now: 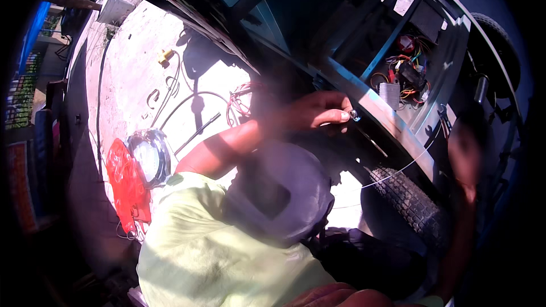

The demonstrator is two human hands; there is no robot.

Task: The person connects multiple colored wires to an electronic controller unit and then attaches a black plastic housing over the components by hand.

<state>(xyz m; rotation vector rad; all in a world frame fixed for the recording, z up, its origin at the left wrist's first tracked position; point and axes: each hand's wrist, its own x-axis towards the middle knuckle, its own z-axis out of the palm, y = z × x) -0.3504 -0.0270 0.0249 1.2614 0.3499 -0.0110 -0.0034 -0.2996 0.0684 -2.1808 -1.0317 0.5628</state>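
At the right, my right hand (pixel 466 150) is smeared by motion, its forearm rising from the lower edge. A metal wrench (pixel 443 115) sticks out from its fingers over the frame rail and casts a shadow there. A thin pale cable (pixel 398 171) curves up toward this hand. Rounded reddish-brown skin shows at the lower edge; if it is my left hand (pixel 350 297), its fingers are hidden. A co-worker in a cap (pixel 273 187) and light yellow-green shirt leans in front of me. The co-worker's hand (pixel 327 111) pinches a small shiny metal piece (pixel 355 115) beside the rail.
A blue-grey metal vehicle frame (pixel 387 119) slants across the right, with coloured wiring (pixel 406 74) inside and a tyre (pixel 409 204) below. On the sunlit ground lie a red plastic bag (pixel 125 179), a coil in clear wrap (pixel 151 156), cables and a yellow connector (pixel 165 57). A white bucket (pixel 115 9) stands farther off.
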